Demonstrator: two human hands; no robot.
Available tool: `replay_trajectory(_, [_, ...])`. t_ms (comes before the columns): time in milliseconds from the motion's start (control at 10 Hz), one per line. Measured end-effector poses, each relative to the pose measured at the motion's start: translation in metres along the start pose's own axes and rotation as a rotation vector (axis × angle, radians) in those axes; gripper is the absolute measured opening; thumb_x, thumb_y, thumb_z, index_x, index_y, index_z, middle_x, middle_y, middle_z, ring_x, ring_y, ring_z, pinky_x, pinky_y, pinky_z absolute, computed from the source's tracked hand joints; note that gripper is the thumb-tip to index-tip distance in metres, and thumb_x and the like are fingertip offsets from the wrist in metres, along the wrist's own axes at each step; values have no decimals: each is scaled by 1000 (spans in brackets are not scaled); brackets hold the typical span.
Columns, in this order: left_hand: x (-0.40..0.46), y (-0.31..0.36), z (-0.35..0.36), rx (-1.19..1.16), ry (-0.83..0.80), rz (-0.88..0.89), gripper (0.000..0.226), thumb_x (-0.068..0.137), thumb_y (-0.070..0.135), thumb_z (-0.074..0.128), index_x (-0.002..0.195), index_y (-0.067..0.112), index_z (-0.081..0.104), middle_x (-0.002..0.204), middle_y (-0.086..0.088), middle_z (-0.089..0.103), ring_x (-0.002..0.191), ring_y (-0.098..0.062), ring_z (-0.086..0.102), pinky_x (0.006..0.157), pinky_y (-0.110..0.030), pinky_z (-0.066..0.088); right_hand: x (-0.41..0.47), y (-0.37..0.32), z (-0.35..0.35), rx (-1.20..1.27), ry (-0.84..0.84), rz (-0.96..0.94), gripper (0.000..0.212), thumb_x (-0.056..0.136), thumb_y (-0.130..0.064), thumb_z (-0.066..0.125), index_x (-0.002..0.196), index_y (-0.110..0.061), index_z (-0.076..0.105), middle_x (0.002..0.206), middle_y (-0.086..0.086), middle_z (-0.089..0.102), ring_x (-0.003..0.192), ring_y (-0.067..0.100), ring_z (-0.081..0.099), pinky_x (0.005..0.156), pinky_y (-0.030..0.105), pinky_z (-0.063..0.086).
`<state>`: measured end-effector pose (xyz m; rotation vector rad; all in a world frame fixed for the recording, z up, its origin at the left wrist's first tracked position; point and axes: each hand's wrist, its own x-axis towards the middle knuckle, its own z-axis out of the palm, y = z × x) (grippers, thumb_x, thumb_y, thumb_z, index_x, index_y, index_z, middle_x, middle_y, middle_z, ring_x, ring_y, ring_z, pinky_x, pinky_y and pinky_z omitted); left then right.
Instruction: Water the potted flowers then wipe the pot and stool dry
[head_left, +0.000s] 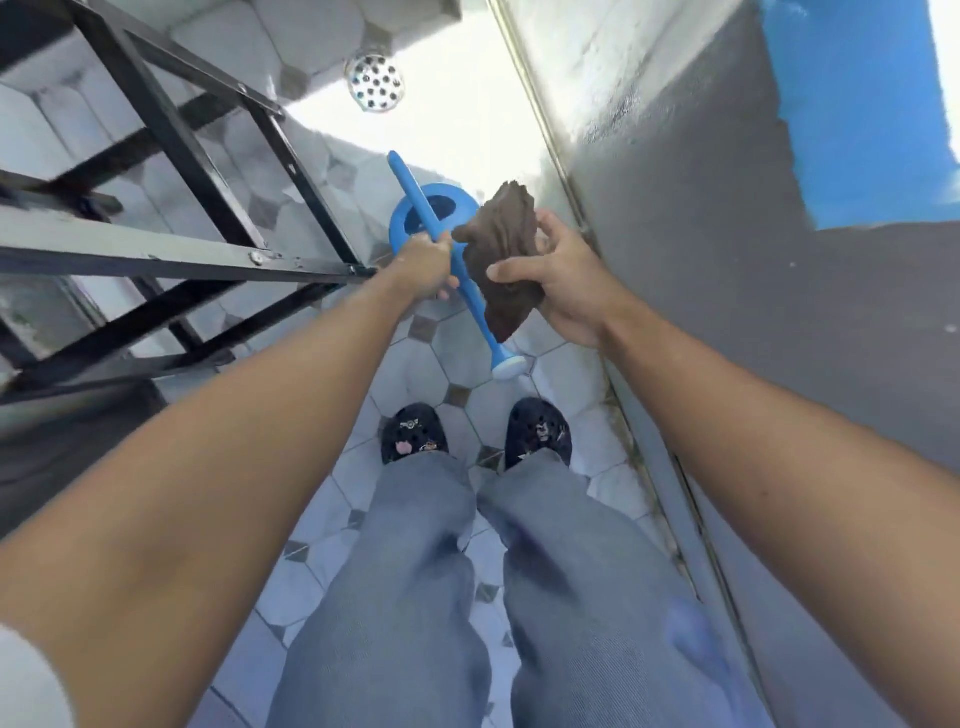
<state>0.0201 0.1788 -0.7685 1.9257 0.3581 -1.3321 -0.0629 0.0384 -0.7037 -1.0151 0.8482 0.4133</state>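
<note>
My left hand (423, 265) grips the handle of a blue watering can (441, 213), which hangs above the tiled floor. Its long spout runs down toward my feet and ends in a white-tipped rose (508, 365). My right hand (558, 283) holds a crumpled brown cloth (501, 260) just right of the can, partly in front of the spout. No flower pot or stool is in view.
A black metal frame (182, 244) stands to the left, close to my left arm. A grey wall with a blue painted patch (727, 208) rises on the right. A round floor drain (375, 78) lies ahead. My shoes (478, 434) stand on pale octagonal tiles.
</note>
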Motion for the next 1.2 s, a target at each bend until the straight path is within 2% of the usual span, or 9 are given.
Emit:
replay_trajectory(200, [-11, -9, -1, -256, 37, 8, 43, 100, 45, 31, 115, 16, 60, 96, -4, 68, 83, -19, 63, 58, -28, 51, 15, -11, -2, -231, -145, 177, 66, 57, 12, 48, 118, -12, 51, 90, 14, 63, 81, 26, 63, 60, 28, 48])
replay_trajectory(300, [-24, -12, -16, -584, -84, -59, 80, 89, 72, 15, 110, 15, 68, 106, -7, 70, 97, -23, 65, 84, -39, 51, 22, -24, 4, -304, -217, 218, 49, 58, 11, 42, 98, -14, 55, 77, 7, 59, 68, 17, 60, 54, 23, 44])
replay_trajectory(400, [-36, -26, -31, -631, -285, 18, 82, 84, 76, 27, 128, 16, 61, 120, -4, 69, 107, -19, 67, 89, -39, 54, 34, -38, 13, -446, -386, 300, 42, 61, 13, 40, 93, -9, 55, 78, 9, 58, 67, 17, 60, 53, 23, 45])
replay_trajectory(500, [-38, -40, -37, -585, -305, 124, 51, 90, 45, 57, 129, 12, 59, 124, -8, 68, 111, -22, 66, 92, -41, 54, 49, -46, 21, -569, -472, 340, 44, 73, 19, 40, 100, -10, 61, 88, 9, 64, 79, 18, 65, 63, 26, 51])
replay_trajectory(600, [-29, -54, -40, -605, -105, 169, 36, 87, 28, 67, 120, 15, 63, 121, -9, 69, 109, -24, 67, 93, -41, 53, 71, -46, 23, -715, -253, 199, 48, 76, 16, 54, 112, -13, 68, 98, 10, 64, 87, 21, 64, 72, 29, 57])
replay_trajectory(700, [-18, -55, -37, -475, 13, 188, 32, 90, 33, 61, 121, 25, 57, 113, 1, 71, 97, -18, 67, 66, -30, 51, 92, -44, 22, -853, -7, 9, 51, 71, 6, 70, 118, -12, 69, 102, 13, 68, 86, 24, 62, 72, 34, 55])
replay_trajectory(900, [14, -50, -22, -338, 250, 65, 40, 94, 36, 53, 126, 13, 50, 119, -6, 63, 99, -22, 67, 48, -23, 50, 111, -34, 17, -986, 107, -101, 58, 86, -28, 77, 137, -8, 57, 129, 11, 64, 116, 20, 63, 103, 31, 49])
replay_trajectory(1100, [-15, -47, -16, -126, 235, 71, 60, 91, 42, 53, 143, 16, 38, 121, -2, 60, 112, -19, 58, 94, -31, 45, 79, -8, 8, -994, 80, -6, 52, 103, -27, 51, 150, -9, 42, 151, 10, 49, 138, 21, 47, 115, 28, 34])
replay_trajectory(1200, [-66, -21, -25, 83, 279, 200, 60, 94, 41, 48, 147, 15, 33, 143, -8, 49, 129, -24, 48, 103, -32, 38, 41, -22, 16, -1048, 103, -69, 50, 105, -28, 43, 152, -12, 39, 157, 5, 42, 145, 21, 38, 116, 23, 24])
